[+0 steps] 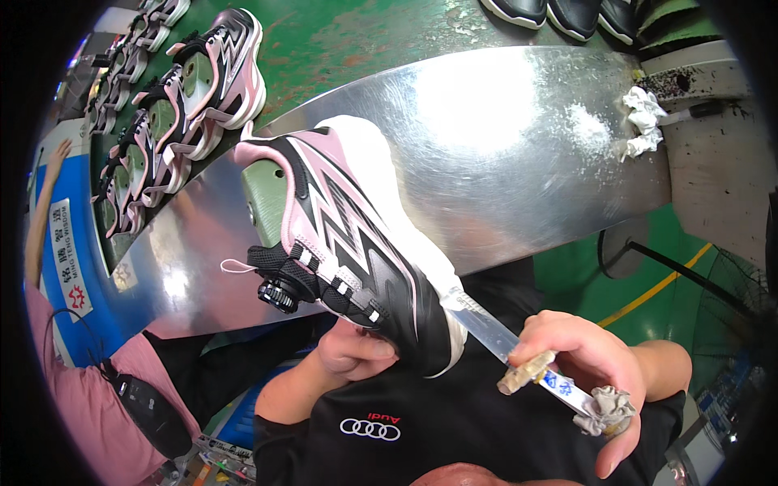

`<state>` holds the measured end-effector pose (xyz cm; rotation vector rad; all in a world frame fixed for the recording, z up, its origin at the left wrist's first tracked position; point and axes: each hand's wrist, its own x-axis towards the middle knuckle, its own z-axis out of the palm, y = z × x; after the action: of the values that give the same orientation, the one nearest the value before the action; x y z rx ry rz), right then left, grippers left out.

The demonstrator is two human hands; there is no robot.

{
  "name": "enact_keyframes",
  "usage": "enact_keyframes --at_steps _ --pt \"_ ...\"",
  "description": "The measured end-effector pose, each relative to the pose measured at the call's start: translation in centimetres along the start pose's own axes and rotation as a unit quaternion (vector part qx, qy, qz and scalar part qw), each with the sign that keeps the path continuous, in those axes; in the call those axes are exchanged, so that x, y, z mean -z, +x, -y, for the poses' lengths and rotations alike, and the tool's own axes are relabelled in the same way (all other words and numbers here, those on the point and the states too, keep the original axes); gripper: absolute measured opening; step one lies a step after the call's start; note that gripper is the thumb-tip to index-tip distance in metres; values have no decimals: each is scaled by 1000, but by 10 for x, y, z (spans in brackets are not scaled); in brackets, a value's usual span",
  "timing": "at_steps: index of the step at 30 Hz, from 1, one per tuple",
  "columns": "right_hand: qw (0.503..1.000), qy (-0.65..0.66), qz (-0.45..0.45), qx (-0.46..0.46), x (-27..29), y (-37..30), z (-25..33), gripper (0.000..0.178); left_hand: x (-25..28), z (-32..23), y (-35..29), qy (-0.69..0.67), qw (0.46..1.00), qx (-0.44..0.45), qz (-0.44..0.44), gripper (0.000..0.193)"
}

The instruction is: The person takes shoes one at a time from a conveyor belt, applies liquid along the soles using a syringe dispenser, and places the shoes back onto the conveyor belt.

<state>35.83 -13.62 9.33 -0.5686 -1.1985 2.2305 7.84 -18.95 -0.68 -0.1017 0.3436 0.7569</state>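
Note:
A pink and black sneaker (pixel 336 215) with a thick white sole and a dial at its laces is tilted above the metal table, toe toward me. A green last (pixel 267 190) fills its opening. My left hand (pixel 355 350) is closed around the toe end from below, its fingers partly hidden by the shoe. In my right hand (pixel 579 364) is a long, flat scraper (pixel 490 328), pinched near a lumpy pale wrapping. Its white-covered far end touches the sole edge near the toe. A grey crumpled wad (pixel 606 411) sits at the scraper's near end.
White powder (pixel 587 130) lies on the shiny metal table (pixel 454 202). Beyond its right end are crumpled white wads (pixel 643 121) beside a dark-handled tool (pixel 701 111). More pink sneakers (pixel 227 69) stand at left, black shoes (pixel 571 16) at the back. A person in pink (pixel 97 405) is at left.

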Motion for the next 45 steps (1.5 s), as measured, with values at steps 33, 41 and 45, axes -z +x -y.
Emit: enact_keyframes --at_steps 33,41,45 --pt "912 -346 -110 189 -3 -43 -1 94 -40 4 119 22 994 -65 83 30" --pt "845 -455 -140 245 -5 -32 -21 77 -42 -1 122 22 996 -29 77 27" --pt "810 -505 -145 260 -5 -29 -34 73 -48 -1 117 3 994 -41 103 28"
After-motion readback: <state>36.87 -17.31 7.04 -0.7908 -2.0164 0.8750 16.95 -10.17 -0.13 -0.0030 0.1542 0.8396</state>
